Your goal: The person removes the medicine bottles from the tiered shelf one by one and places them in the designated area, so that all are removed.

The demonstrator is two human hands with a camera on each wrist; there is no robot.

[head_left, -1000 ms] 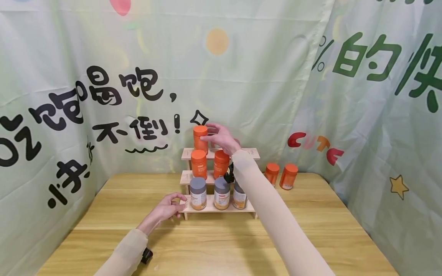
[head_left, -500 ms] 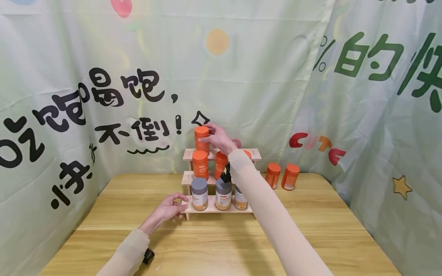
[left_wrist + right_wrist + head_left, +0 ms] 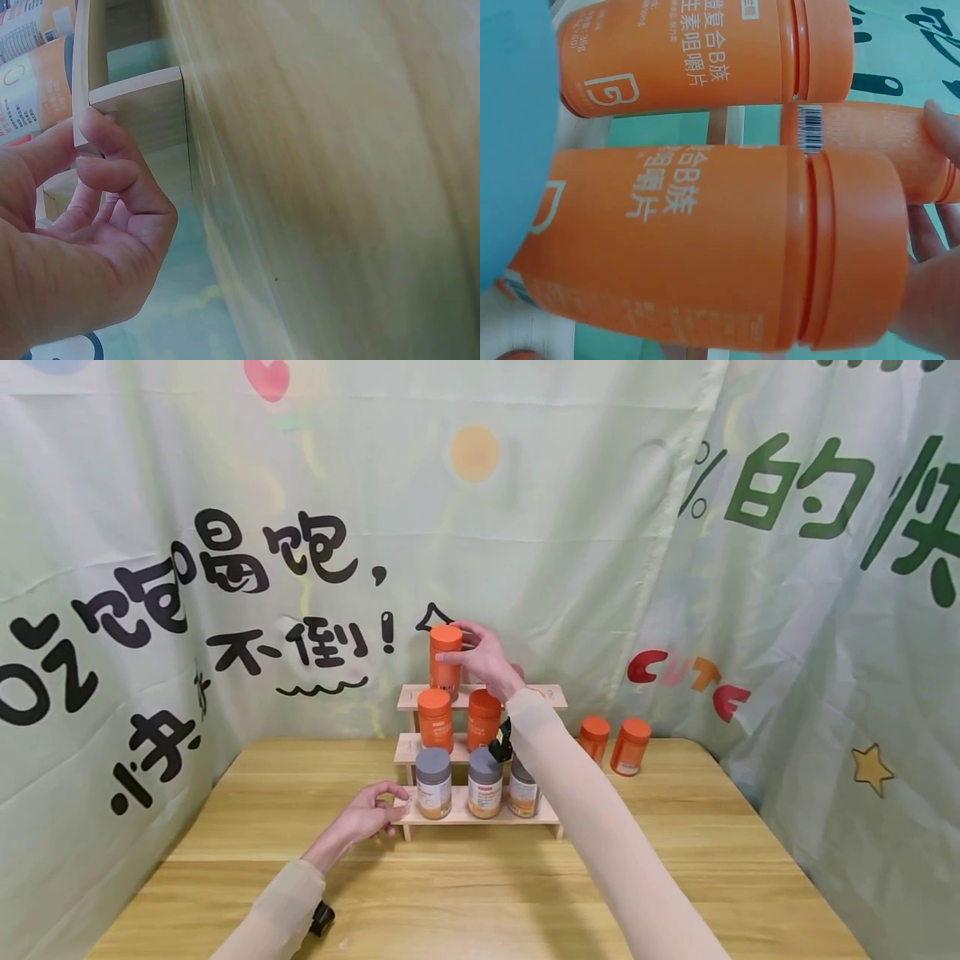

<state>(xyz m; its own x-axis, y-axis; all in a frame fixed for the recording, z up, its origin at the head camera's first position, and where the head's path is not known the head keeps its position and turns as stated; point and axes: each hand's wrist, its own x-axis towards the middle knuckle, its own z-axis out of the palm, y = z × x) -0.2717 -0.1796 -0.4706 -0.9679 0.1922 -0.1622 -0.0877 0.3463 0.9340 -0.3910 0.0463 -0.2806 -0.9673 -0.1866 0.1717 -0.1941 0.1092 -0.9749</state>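
Hanging behind the wooden rack (image 3: 459, 819), a pale green cloth (image 3: 555, 527) with black and green lettering fills the background. Below it spreads a wood-grain desk (image 3: 720, 860), reaching out to both sides of the rack and in front of it. The rack has three pale tiers, stepped upward toward the cloth. A cream right sleeve (image 3: 592, 810) crosses the rack's right side, hiding part of it; the left sleeve (image 3: 273, 910) lies in front of the rack and off to its left. At the left end of the rack's lowest tier, the left hand (image 3: 371, 812) pinches the board between thumb and index finger. The right hand (image 3: 486, 656) is clamped on an upright orange jar (image 3: 446, 662), thumb across its front, at the left end of the rack's top tier; whether the base touches that tier is hard to tell. On the rack's middle tier stand a left jar (image 3: 435, 722) and a centre jar (image 3: 483, 718), both orange. Three grey-lidded jars (image 3: 485, 785) line the lowest tier. Two more orange jars (image 3: 630, 748) stand on the desk, just right of the rack.
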